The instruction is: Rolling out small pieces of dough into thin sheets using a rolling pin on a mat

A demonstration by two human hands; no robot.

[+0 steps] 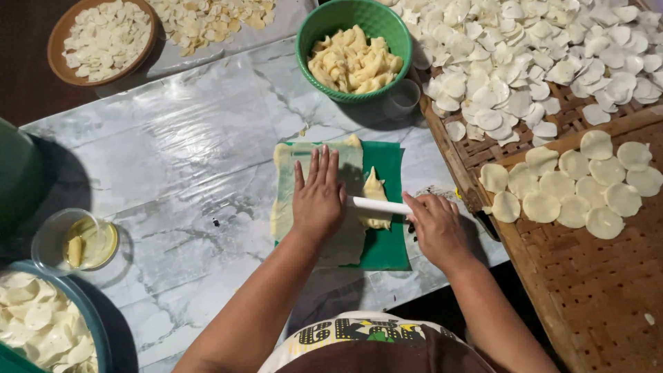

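Left hand [318,197] is lying flat, fingers spread open, pressing on a thin white rolling pin [378,205] over a sheet of pale dough [286,200]. Right hand [435,226] is curling closed around the pin's other end. Dough sheet is lying on a green cutting mat [390,242] on the marble-patterned table [186,152]; a small lump of dough [374,190] is sitting on the mat just beside the pin, between the hands. Green bowl [353,48] of yellowish dough pieces is standing beyond the mat. Woven bamboo tray [594,290] to the right is carrying flat round dough discs [573,190]. Small clear cup [76,242] with yellowish liquid is sitting at left, near a blue basin [90,311] of white chips.
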